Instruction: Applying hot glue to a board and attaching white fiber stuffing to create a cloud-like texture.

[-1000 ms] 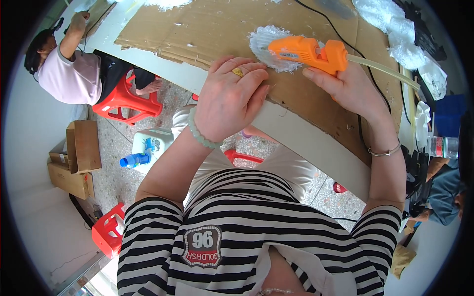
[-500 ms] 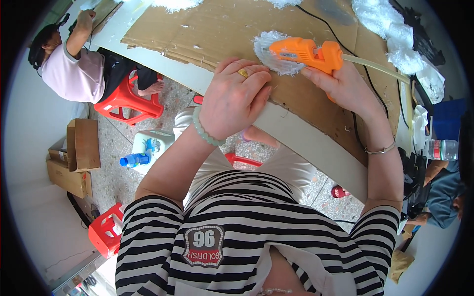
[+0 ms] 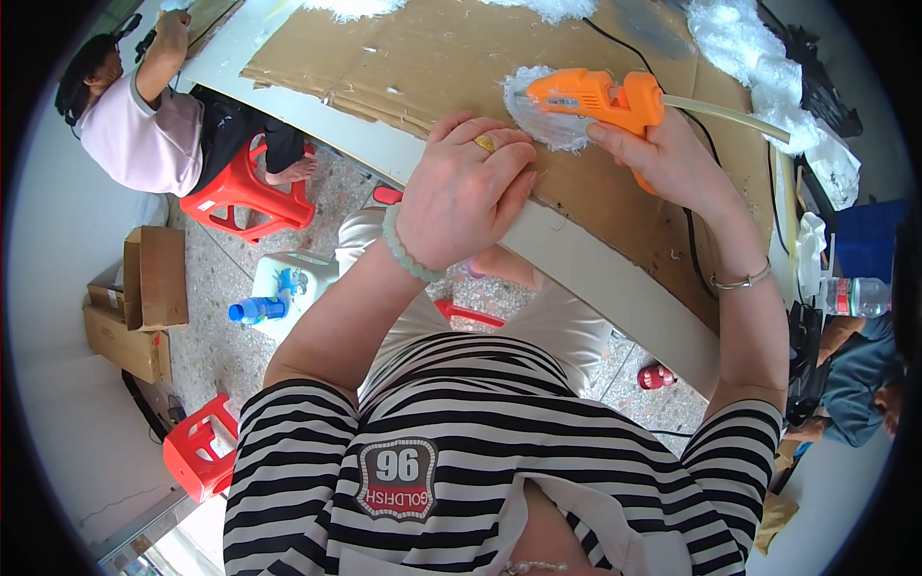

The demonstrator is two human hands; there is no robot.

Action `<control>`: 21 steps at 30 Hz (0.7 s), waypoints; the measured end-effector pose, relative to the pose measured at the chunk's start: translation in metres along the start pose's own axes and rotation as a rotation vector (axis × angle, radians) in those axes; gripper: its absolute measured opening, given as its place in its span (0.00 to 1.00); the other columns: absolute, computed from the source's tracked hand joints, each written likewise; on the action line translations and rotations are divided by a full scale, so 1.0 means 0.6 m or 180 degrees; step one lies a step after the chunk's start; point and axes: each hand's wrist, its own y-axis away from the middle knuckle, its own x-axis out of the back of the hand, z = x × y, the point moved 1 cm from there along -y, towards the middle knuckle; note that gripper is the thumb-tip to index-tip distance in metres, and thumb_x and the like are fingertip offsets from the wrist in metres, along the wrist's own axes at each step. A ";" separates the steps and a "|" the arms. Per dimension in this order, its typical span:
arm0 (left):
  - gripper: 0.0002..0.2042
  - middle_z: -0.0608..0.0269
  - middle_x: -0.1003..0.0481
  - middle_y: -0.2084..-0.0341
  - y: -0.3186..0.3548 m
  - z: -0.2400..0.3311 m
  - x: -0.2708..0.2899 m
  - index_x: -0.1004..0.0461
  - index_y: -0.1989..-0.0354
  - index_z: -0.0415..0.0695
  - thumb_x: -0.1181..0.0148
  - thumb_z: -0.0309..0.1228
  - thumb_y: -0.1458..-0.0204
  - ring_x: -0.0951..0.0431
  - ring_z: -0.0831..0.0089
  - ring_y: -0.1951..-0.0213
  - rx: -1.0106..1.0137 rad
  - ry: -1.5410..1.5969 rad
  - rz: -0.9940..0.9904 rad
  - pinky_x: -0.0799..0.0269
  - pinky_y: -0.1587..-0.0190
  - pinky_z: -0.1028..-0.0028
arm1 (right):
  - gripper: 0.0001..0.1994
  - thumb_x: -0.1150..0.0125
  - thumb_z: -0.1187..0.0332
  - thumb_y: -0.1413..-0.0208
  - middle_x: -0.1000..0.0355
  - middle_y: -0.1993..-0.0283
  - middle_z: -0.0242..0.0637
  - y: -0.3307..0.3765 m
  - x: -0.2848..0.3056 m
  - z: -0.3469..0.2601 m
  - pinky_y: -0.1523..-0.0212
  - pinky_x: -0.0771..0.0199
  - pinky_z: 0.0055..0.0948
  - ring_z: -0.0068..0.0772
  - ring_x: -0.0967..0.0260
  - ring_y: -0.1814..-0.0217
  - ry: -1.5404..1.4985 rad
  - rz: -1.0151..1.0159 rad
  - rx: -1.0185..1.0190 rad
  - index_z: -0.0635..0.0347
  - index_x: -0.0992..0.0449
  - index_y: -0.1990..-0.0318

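Orange glue gun (image 3: 586, 94) is gripped by the handle in the right hand (image 3: 663, 158), fingers wrapped round it; nozzle is pointed leftward over a white fuzzy oval piece (image 3: 547, 130), which is supported on the brown cardboard (image 3: 346, 48). A translucent glue stick (image 3: 725, 115) is seated in the rear. The left hand (image 3: 466, 187) is placed at the cardboard's near edge, fingers bent and close together; whether anything is held beneath cannot be told.

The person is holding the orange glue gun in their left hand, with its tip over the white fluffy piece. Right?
Not quite. The head view shows the orange glue gun in the right hand, not the left hand. Its tip is over the white fluffy piece, as you said.
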 end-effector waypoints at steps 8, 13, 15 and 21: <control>0.06 0.61 0.24 0.69 0.001 0.000 -0.005 0.27 0.70 0.41 0.41 0.25 0.59 0.25 0.63 0.63 0.0011 -0.0090 0.0056 0.34 0.52 0.64 | 0.16 0.42 0.57 0.45 0.35 0.73 0.26 -0.002 -0.004 0.012 0.72 0.37 0.20 0.17 0.39 0.74 -0.0088 0.0137 0.0023 0.62 0.31 0.61; 0.05 0.64 0.24 0.70 0.000 0.001 -0.004 0.27 0.71 0.42 0.41 0.26 0.59 0.25 0.66 0.63 -0.0010 -0.0107 0.0126 0.34 0.52 0.65 | 0.16 0.42 0.58 0.45 0.35 0.73 0.26 0.002 0.000 0.014 0.72 0.38 0.19 0.16 0.39 0.73 -0.0187 0.0093 -0.0198 0.62 0.32 0.61; 0.07 0.58 0.24 0.67 -0.001 0.002 -0.002 0.28 0.69 0.40 0.41 0.23 0.59 0.25 0.60 0.62 0.0008 0.0017 0.0000 0.35 0.51 0.63 | 0.16 0.42 0.58 0.45 0.36 0.73 0.26 -0.001 -0.005 0.021 0.72 0.38 0.19 0.16 0.39 0.73 -0.0166 0.0037 -0.0197 0.62 0.33 0.61; 0.06 0.60 0.24 0.73 -0.001 -0.002 -0.003 0.28 0.71 0.41 0.41 0.23 0.59 0.24 0.63 0.65 0.0028 0.0020 0.0187 0.33 0.53 0.64 | 0.16 0.42 0.57 0.46 0.35 0.76 0.28 0.003 -0.013 0.008 0.70 0.38 0.22 0.21 0.41 0.74 -0.0105 0.0292 0.0105 0.63 0.28 0.62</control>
